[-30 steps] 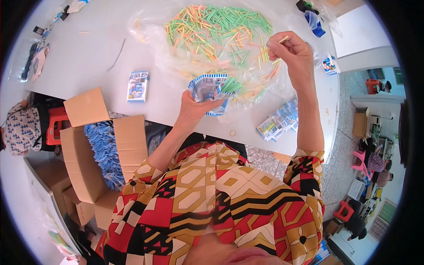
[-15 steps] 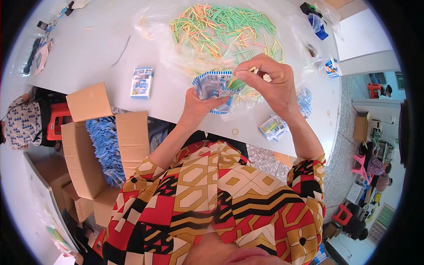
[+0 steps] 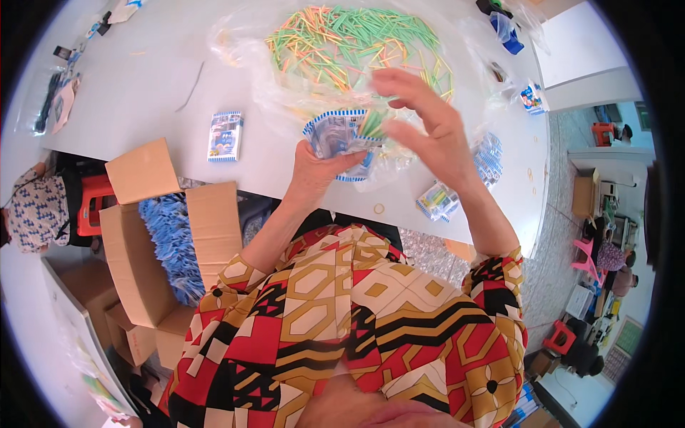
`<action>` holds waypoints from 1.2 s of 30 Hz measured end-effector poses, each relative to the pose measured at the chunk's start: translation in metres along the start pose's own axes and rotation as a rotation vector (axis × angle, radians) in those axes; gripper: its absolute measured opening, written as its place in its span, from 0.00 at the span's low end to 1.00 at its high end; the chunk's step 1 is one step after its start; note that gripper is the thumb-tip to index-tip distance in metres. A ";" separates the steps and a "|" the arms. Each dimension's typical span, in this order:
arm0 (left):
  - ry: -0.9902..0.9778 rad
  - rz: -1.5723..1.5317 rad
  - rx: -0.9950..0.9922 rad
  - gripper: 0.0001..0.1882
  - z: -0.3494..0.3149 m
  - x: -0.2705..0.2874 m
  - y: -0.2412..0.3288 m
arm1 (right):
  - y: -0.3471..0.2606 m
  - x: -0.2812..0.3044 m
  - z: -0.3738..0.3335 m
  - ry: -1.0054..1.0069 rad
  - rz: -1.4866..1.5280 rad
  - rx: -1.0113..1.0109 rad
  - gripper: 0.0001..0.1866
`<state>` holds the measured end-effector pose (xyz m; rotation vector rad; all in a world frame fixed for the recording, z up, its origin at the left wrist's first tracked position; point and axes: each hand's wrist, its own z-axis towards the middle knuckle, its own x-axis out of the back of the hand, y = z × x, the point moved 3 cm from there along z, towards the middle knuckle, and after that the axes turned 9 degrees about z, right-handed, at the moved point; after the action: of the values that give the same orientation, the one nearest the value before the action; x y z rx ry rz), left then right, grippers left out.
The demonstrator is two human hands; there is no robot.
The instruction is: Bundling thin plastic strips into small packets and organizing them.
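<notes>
My left hand point(image 3: 316, 171) is closed on a blue-and-white plastic packet point(image 3: 334, 133), holding its mouth spread above the table. Thin green and yellow sticks point(image 3: 372, 123) show at the packet's right side. Just right of them, my right hand point(image 3: 428, 135) hovers with thumb and fingers apart and nothing between them. Beyond both hands lies a heap of green, yellow and orange sticks point(image 3: 357, 43) on a crumpled clear plastic sheet point(image 3: 250, 60). A filled packet point(image 3: 438, 200) with coloured sticks rests on the table below my right wrist.
A flat packet point(image 3: 225, 135) lies left on the grey table point(image 3: 157, 93). More blue-striped packets point(image 3: 489, 158) sit right of my forearm. An open cardboard box point(image 3: 135, 264) full of blue packets point(image 3: 171, 246) stands at lower left. Rubber bands point(image 3: 379, 209) lie near the table edge.
My right hand has opened and drawn away from the sticks at the packet, which its fingers were pinching. My left hand keeps hold of the packet, shifted slightly.
</notes>
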<state>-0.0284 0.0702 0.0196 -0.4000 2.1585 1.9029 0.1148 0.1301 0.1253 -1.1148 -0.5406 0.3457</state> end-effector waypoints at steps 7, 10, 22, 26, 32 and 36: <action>-0.020 -0.009 0.041 0.18 0.000 -0.013 0.003 | 0.033 0.017 -0.040 0.045 0.315 -0.322 0.11; -0.084 0.022 0.052 0.18 -0.002 -0.018 0.000 | 0.039 0.011 -0.053 0.056 0.379 -0.355 0.10; -0.044 -0.018 0.044 0.13 -0.005 -0.020 -0.006 | 0.034 0.041 -0.107 0.374 0.095 -0.283 0.07; -0.021 0.020 0.022 0.13 -0.004 -0.021 -0.009 | 0.041 0.050 -0.130 0.507 0.140 -0.175 0.06; -0.070 0.053 0.030 0.13 -0.005 -0.025 -0.018 | 0.068 0.042 -0.169 0.655 0.303 -0.268 0.06; -0.083 0.064 0.052 0.13 -0.005 -0.028 -0.023 | 0.091 0.028 -0.196 0.758 0.352 -0.332 0.06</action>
<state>0.0057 0.0636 0.0091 -0.2398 2.1867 1.8568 0.2503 0.0345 -0.0161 -1.5545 0.2868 0.1122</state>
